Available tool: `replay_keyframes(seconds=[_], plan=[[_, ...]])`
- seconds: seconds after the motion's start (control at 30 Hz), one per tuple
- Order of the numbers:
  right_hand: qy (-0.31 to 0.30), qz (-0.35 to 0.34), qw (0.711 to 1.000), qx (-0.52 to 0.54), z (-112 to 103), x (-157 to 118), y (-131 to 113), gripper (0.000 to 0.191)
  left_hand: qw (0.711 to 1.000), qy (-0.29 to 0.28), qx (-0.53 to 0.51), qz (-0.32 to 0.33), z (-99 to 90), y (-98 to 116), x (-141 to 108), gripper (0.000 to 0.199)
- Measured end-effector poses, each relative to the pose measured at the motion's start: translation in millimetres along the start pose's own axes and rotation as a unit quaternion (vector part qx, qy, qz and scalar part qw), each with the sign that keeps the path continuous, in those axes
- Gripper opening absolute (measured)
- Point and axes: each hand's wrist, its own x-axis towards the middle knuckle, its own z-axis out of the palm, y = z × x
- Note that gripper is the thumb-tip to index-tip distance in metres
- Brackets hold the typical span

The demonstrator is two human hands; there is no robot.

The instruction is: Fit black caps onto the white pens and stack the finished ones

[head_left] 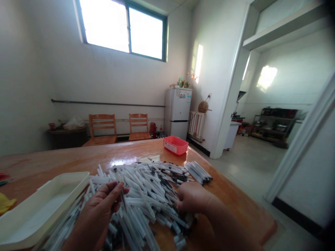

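A big heap of clear pen barrels (pixel 141 195) and dark pen parts (pixel 180 177) covers the front of the table. My left hand (pixel 104 202) is closed, thumb against fingers, on a slim clear pen barrel (pixel 123 202) that tilts over the heap. My right hand (pixel 192 197) is curled down at the heap's right side, its fingertips mostly hidden; whatever they pinch cannot be made out. Just beyond it, a neat row of pens with black ends (pixel 198 172) lies side by side.
A long cream tray (pixel 44 205) sits on the left of the wooden table (pixel 146 148), beside a yellow item (pixel 5 203). Near the far edge stands a red plastic basket (pixel 176 145). Behind are two wooden chairs (pixel 102 126) and a fridge (pixel 180 108); a doorway opens at right.
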Motion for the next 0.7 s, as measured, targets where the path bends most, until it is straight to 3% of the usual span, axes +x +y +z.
replay_keyframes(seconds=[0.2,0.47,0.7], plan=[[-0.021,-0.036,0.999,0.035,3,0,14,0.02,1.0,0.012,-0.016,-0.009,0.2,0,0,0.038],[-0.019,-0.034,0.999,0.032,6,3,13,0.014,1.0,0.007,-0.019,-0.009,0.0,-1,-2,0.038],[-0.002,-0.028,0.997,0.078,4,0,30,0.014,0.999,0.02,-0.031,-0.012,1.3,1,-1,0.038]])
